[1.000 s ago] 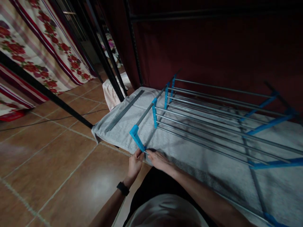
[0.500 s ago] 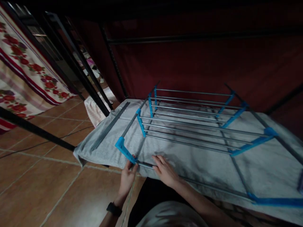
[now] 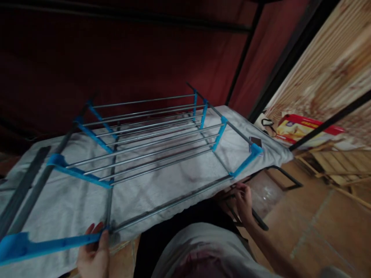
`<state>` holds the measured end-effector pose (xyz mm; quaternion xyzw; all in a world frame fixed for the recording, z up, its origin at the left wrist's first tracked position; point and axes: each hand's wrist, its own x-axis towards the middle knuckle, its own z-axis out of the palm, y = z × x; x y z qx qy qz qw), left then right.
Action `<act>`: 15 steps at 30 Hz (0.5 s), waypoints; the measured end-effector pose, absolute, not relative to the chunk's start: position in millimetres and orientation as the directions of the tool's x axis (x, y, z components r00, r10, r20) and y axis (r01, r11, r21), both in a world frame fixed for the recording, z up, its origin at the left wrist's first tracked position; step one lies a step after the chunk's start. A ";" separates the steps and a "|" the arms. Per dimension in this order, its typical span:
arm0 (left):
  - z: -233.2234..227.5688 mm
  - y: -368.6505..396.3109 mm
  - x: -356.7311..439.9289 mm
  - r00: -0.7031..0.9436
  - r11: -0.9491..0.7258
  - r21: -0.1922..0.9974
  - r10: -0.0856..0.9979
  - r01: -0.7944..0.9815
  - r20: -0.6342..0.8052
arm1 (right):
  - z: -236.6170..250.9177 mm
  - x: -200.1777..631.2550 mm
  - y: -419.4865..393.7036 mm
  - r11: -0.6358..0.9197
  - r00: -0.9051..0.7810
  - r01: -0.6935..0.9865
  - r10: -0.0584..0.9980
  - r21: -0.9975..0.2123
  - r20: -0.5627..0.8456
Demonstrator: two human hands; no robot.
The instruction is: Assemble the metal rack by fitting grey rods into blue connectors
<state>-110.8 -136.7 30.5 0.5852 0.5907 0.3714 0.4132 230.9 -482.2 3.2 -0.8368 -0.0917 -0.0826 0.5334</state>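
The rack [image 3: 150,143], a frame of thin grey metal rods joined by bright blue plastic connectors, lies flat on a grey towel [image 3: 72,200] spread over the tabletop, stretching from one hand across to the other. The left hand [image 3: 94,253] sits at the near left corner, its grip closed with fingers curled over the blue connector bar [image 3: 49,245] where the front rod [image 3: 171,202] meets it. The right hand [image 3: 242,202] is at the near right corner, just below the blue corner piece [image 3: 246,160]; its fingers curve around the dark tubing there (how tightly they close is hard to tell in the dim light). Four blue crosspieces show along each side of the rack. Behind it hangs a dark red fabric wall [image 3: 116,58], and a red box [image 3: 307,129] lies on the floor to the right.
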 end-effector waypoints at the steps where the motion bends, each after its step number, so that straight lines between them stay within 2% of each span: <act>1: 28.5 -135.7 -110.6 0.024 0.022 0.919 0.999 0.393 -0.034 | 0.6 244.8 -486.1 -0.391 0.975 0.188 -0.033 -0.901 0.218; 3: 21.1 -132.7 -112.4 0.029 -0.005 0.921 1.000 0.390 -0.007 | -3.4 269.6 -489.0 -0.359 0.984 0.157 -0.019 -0.920 0.176; 6: 7.9 -126.9 -118.4 0.054 -0.049 0.923 0.998 0.382 0.031 | -4.9 288.7 -483.7 -0.346 0.989 0.120 0.119 -0.931 0.083; 8: 1.7 -124.2 -122.9 0.061 -0.072 0.919 0.997 0.388 0.052 | -3.0 288.6 -477.4 -0.363 0.984 0.104 0.174 -0.926 0.042; 15: 1.5 -122.0 -126.5 0.038 -0.040 0.852 0.999 0.521 0.024 | 8.4 274.8 -467.7 -0.519 0.991 0.053 0.136 -0.853 -0.021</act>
